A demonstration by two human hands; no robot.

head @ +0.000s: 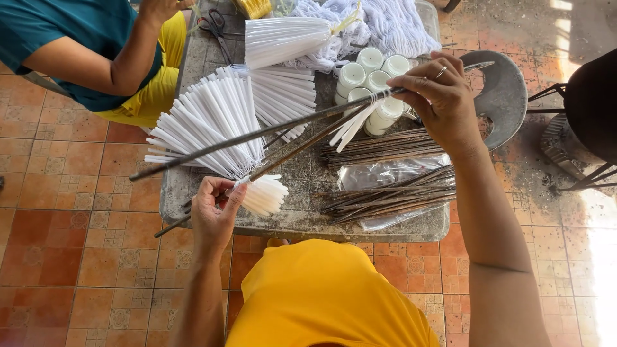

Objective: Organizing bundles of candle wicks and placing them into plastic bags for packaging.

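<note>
White candles [212, 119] hang in a fan from thin dark rods [283, 132] over the stone table [308, 215]. The right hand [437, 96] is closed around the rods' far end. The left hand [215, 209] pinches a small candle bunch [265, 195] near the table's front edge.

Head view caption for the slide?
Left hand grips a white candle bundle; right hand holds long metal rods.
</note>
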